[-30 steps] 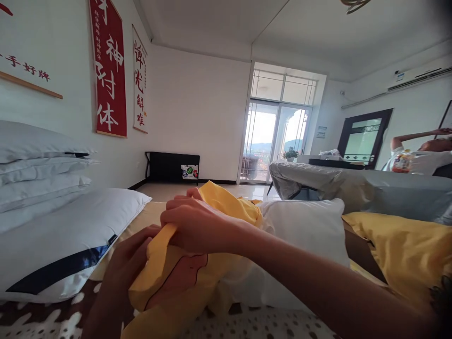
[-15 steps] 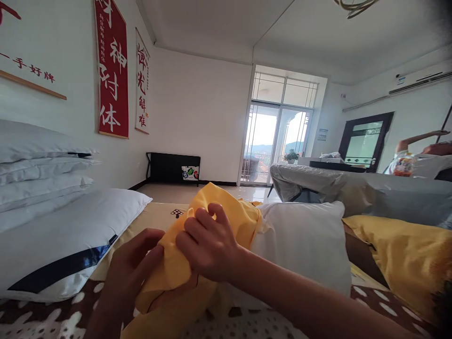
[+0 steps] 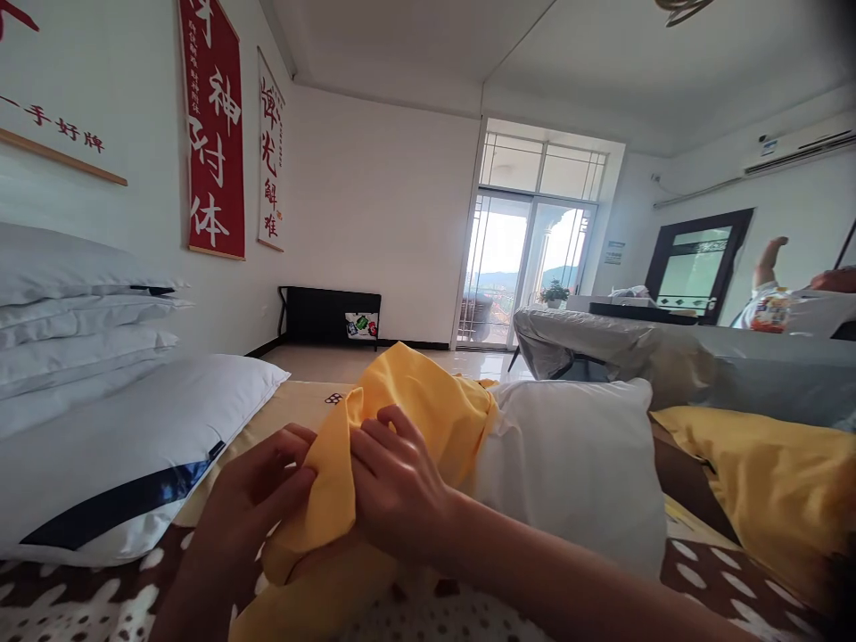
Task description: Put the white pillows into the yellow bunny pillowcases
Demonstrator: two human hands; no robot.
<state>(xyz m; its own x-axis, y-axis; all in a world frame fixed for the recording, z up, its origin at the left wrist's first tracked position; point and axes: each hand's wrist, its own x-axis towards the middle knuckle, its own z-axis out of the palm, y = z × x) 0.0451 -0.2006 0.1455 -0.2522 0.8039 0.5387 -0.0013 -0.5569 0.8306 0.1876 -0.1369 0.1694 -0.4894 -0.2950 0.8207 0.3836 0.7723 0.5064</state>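
Observation:
A yellow pillowcase [image 3: 424,397] is bunched around one end of a white pillow [image 3: 575,473], whose other end sticks out bare to the right. My left hand [image 3: 244,499] pinches the edge of the yellow cloth between thumb and fingers. Curled fingers of my right hand [image 3: 398,481] grip the same pillowcase just beside it, and a fold of cloth hides their tips. Both lie on a brown and cream patterned bedspread [image 3: 134,602].
At left are a white pillow with a dark blue band [image 3: 167,428] and several stacked pillows [image 3: 73,312]. A yellow pillow [image 3: 769,464] lies at right. Beyond stand a plastic-covered table [image 3: 602,343] and a person with a raised arm [image 3: 769,263].
My right hand has shifted slightly down and its fingers have gone behind the cloth's fold. The fold now stands up between my hands. The person at the back has moved their arm.

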